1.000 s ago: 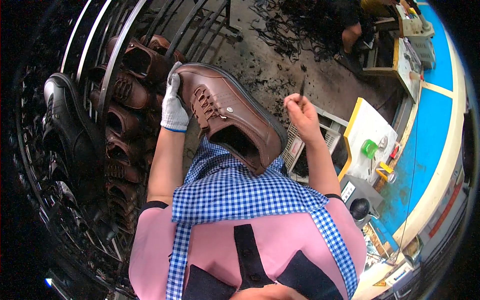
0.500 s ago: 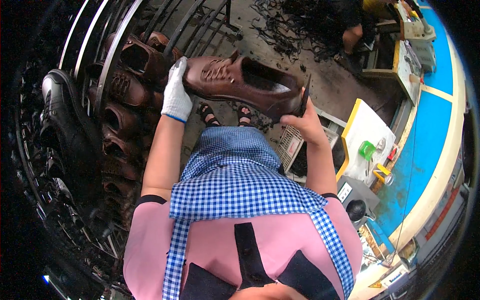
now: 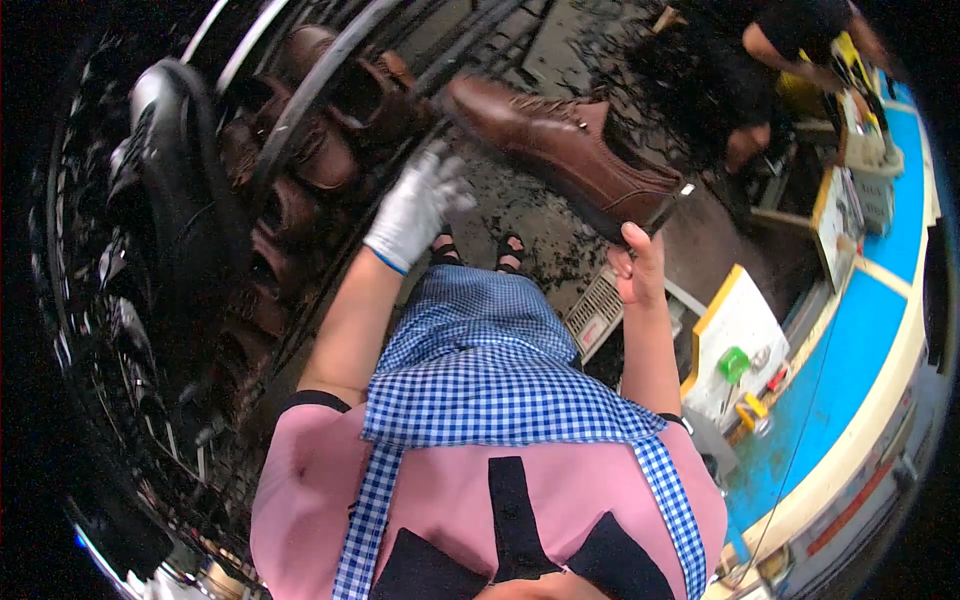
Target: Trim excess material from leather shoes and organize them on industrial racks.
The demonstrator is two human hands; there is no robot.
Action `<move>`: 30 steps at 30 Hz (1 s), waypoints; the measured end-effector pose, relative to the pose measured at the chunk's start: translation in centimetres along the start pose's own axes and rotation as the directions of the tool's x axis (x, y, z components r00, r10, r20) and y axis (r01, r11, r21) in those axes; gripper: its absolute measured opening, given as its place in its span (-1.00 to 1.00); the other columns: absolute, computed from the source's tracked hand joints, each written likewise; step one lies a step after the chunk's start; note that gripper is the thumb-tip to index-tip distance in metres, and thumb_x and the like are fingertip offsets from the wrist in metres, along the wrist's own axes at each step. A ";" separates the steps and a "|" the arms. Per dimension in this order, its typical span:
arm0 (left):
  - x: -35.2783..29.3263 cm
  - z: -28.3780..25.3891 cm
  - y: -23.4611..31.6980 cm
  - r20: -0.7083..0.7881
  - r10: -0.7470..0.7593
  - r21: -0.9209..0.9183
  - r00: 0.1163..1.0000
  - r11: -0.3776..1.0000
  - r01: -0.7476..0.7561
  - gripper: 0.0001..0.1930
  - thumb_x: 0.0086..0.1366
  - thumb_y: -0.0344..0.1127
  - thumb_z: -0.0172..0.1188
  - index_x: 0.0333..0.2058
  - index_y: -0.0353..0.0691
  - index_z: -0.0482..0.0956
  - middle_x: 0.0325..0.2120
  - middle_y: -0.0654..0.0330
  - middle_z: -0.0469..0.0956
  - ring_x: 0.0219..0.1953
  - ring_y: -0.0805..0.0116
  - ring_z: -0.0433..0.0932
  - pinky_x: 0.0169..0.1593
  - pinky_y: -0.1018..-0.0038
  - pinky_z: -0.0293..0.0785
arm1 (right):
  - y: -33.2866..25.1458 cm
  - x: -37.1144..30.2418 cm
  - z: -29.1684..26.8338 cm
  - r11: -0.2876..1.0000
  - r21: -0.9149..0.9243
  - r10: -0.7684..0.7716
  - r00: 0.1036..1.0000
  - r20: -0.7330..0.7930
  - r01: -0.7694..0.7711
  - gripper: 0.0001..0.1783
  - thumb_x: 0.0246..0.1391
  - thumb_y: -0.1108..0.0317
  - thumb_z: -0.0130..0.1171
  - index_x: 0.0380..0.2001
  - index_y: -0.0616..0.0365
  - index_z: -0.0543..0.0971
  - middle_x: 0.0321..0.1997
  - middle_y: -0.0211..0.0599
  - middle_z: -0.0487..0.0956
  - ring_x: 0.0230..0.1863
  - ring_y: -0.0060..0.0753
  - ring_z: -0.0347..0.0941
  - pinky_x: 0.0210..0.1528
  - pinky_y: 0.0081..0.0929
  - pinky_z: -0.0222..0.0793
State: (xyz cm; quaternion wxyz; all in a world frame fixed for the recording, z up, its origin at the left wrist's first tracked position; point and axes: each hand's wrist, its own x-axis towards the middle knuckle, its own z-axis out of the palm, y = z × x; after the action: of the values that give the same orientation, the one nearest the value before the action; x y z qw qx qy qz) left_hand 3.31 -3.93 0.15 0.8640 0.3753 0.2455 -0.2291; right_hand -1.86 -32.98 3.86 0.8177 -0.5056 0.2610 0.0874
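Currently the right hand (image 3: 640, 268) grips a brown shoe (image 3: 572, 152); the left hand (image 3: 416, 204) splays loosely.

Two grips: left grip (image 3: 415, 205), right grip (image 3: 641, 268). One white glove (image 3: 398, 228), on left grip. One brown shoe (image 3: 575, 155) at right grip. Racked brown shoes (image 3: 326, 160) left of left grip: five or more, blurred. Two sandals (image 3: 510, 253) between grips. One green container (image 3: 733, 365) right of right grip.

The lace-up shoe (image 3: 570, 155) is brown. Left of this shoe, the knit glove (image 3: 408, 212) is white and blue-edged; below the shoe, the apron (image 3: 490, 400) has blue-and-white checks.
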 end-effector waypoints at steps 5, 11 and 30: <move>-2.7 -4.1 -4.6 -0.114 -0.170 0.309 0.979 0.930 0.198 -0.56 0.22 -0.30 0.04 0.06 -0.25 0.25 -0.09 0.06 0.38 -0.20 0.31 0.48 -0.14 0.41 0.47 | 0.5 7.3 8.6 0.935 0.058 -0.354 0.926 0.127 0.350 -0.31 -0.18 0.57 0.23 0.06 0.13 0.18 -0.07 -0.31 0.38 -0.36 -0.59 0.15 -0.34 -0.58 0.07; -2.7 -9.4 -4.9 -0.244 0.264 0.911 0.933 0.391 0.127 -0.53 0.10 -0.34 0.08 0.04 -0.20 0.33 -0.06 0.10 0.45 -0.07 0.28 0.47 0.01 0.46 0.36 | 3.5 18.6 17.7 0.946 0.006 -0.316 0.921 0.227 0.323 -0.18 -0.28 0.55 0.36 0.09 0.12 0.18 -0.05 -0.30 0.43 -0.02 -0.38 0.35 0.05 -0.44 0.25; 21.0 -17.2 -2.4 -0.139 0.308 0.914 0.941 -0.325 0.242 -0.31 0.18 -0.07 0.04 0.22 -0.20 0.03 0.15 -0.09 0.17 0.10 -0.13 0.26 0.12 0.18 0.25 | 22.5 2.8 -5.8 0.760 -0.325 0.529 0.826 -0.195 -0.563 -0.59 0.23 0.10 -0.18 -0.15 0.22 0.47 -0.51 -0.42 0.52 -0.78 -0.75 0.04 -0.75 -0.71 -0.07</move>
State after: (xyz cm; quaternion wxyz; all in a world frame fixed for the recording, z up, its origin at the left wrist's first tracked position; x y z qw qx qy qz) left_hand 13.83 3.26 -23.98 0.1401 0.9573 0.0848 -0.2381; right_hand -10.64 -27.73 -17.21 0.6337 -0.5551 0.4130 0.3460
